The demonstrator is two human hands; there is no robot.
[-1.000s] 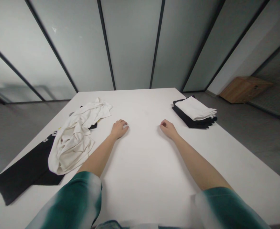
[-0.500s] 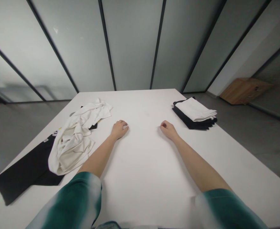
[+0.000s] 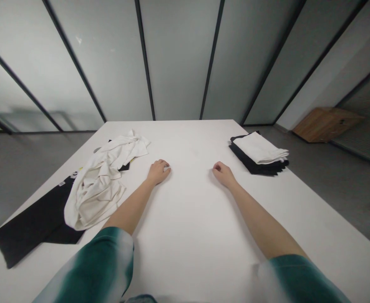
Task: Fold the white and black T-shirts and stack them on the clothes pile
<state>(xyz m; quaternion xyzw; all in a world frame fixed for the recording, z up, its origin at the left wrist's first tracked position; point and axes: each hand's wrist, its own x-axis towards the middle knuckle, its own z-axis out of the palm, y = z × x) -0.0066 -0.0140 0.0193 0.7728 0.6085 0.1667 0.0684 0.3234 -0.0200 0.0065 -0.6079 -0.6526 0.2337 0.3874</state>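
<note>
My left hand (image 3: 158,171) rests on the white table (image 3: 191,219), fingers loosely bent and thumb apart, holding nothing. Across from it, my right hand (image 3: 223,173) lies on the tabletop with its fingers curled closed and nothing visible in them. Nearest the left hand is a crumpled white garment (image 3: 98,189), heaped over black clothing (image 3: 36,216) with small white and yellow print. To the right and beyond my right hand sits a neat stack of folded black cloth (image 3: 252,165) with a folded white cloth (image 3: 260,147) on top. Neither hand touches the clothes.
Frosted glass panels (image 3: 178,59) with dark frames stand beyond the table's far edge. A wooden cabinet (image 3: 323,124) is on the grey floor at the far right. The folded stack lies close to the table's right edge.
The camera view has tilted very slightly. Both hands and all the clothes stay in the same places on the table.
</note>
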